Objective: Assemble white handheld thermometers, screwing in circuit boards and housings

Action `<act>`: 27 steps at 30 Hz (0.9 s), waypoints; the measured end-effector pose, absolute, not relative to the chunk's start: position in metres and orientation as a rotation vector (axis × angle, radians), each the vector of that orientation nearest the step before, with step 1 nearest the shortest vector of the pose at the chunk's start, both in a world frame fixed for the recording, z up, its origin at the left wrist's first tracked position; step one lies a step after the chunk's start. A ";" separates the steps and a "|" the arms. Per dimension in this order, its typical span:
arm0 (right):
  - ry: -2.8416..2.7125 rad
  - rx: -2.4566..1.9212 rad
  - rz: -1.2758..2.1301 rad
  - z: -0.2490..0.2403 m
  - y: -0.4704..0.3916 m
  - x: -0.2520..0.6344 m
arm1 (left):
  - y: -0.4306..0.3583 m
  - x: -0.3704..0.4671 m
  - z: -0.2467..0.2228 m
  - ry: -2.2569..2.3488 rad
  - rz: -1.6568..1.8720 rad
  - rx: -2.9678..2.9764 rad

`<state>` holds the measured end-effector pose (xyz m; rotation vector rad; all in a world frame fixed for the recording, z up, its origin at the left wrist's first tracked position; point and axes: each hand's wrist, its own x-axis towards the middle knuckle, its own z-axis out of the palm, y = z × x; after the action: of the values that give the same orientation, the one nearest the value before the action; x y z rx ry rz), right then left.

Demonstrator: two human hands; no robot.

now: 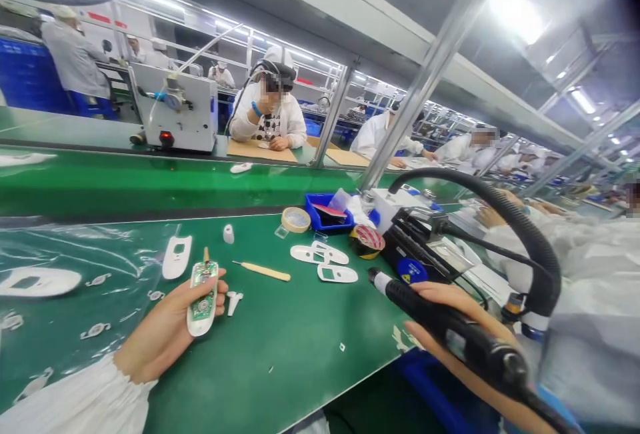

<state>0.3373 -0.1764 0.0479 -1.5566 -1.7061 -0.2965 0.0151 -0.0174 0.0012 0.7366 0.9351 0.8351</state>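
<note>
My left hand (173, 317) is closed around a white plastic housing half with a green circuit board (204, 297) in it; a brass-coloured tip sticks out at its top end. On the right, my right hand (465, 314) wraps a black cylindrical tool (450, 327) that looks like an electric screwdriver, its tip pointing left above the bench. A small white plastic piece (233, 302) lies just beside my left fingers. Close by are a cream-handled pick (265, 271), a small white cap (229, 234) and a white housing shell (177, 257).
More white shells (337, 274) lie mid-bench. Behind them are a tape roll (295, 219), a blue bin (327, 213) and red-yellow tape (367, 241). A black hose (500, 207) arches at right. Clear plastic sheeting (115, 327) covers the left. A co-worker (270, 104) sits across the green belt (125, 184).
</note>
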 end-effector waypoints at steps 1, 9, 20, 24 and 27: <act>-1.760 -1.532 -0.306 0.039 -0.178 0.343 | -0.017 0.015 0.001 0.943 0.839 0.746; -2.169 -1.428 -0.083 -0.024 -0.180 0.400 | -0.013 0.011 0.008 0.999 0.912 0.683; -2.210 -1.586 -0.240 0.024 -0.141 0.341 | -0.019 0.012 0.007 1.014 0.796 0.890; -2.494 -1.292 0.079 0.021 -0.088 0.241 | -0.016 0.012 0.002 1.037 0.808 0.899; -2.775 -1.167 0.105 0.012 -0.048 0.193 | -0.013 0.012 -0.002 1.045 0.836 0.879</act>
<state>0.1935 -0.0481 0.0116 -1.1672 -2.7750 0.1053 0.0118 -0.0126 -0.0022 0.8785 1.0450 0.8355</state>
